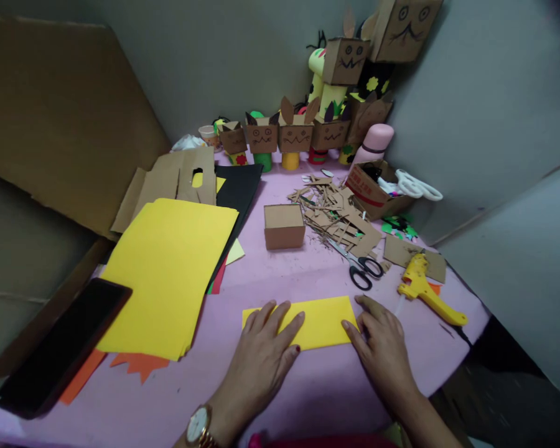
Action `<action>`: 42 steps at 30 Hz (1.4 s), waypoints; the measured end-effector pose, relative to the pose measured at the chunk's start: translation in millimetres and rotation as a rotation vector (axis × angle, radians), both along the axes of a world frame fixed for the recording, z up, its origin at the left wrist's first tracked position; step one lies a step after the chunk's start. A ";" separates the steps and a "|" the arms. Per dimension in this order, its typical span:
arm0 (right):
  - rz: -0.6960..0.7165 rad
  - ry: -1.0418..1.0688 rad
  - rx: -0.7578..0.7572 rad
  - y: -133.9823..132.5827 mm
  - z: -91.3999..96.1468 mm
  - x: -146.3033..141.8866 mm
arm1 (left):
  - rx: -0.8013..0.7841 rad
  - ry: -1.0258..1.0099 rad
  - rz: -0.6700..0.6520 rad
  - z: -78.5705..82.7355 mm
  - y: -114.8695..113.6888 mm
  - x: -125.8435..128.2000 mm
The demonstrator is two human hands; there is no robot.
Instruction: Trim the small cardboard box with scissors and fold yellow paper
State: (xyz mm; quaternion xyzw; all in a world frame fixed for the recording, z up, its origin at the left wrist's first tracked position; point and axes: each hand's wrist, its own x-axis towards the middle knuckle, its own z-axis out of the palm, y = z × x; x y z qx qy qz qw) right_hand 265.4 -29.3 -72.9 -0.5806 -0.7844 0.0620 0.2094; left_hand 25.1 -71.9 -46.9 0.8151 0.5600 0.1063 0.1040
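Observation:
A yellow rectangular strip of craft sheet (pixel 324 320) lies flat on the table in front of me. My left hand (pixel 268 345) rests on its left part with the fingers spread and the palm down. At the strip's right end is my right hand (pixel 380 336), thumb on the edge and the other fingers curved beside the corner. The thumb and index finger stand apart. Beyond the strip sits a small closed cardboard box (pixel 284 227). Black-handled scissors (pixel 361 267) and a yellow glue gun (pixel 424 289) lie to the right.
At left, a stack of yellow sheets (pixel 168 267) lies near a black phone (pixel 60 345). Cardboard scraps (pixel 338 208) are heaped behind the scissors. Several cardboard animal figures (pixel 296 134), a pink bottle (pixel 376 140) and a box of tools (pixel 371 193) stand at the back.

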 end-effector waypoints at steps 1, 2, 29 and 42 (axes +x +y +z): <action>-0.008 0.006 0.003 0.2 -0.5 0.2 | 0.009 0.004 0.001 -1.0 0.4 -0.3; -0.022 0.015 0.009 0.2 -0.7 0.3 | 0.019 0.011 0.003 -1.9 0.9 -0.3; 0.533 -0.057 -0.256 -7.7 18.7 -73.0 | 0.157 0.256 -0.030 -25.4 4.8 0.8; 0.255 -0.258 -0.471 5.4 24.3 -27.8 | 0.160 0.230 0.004 -18.8 4.1 1.1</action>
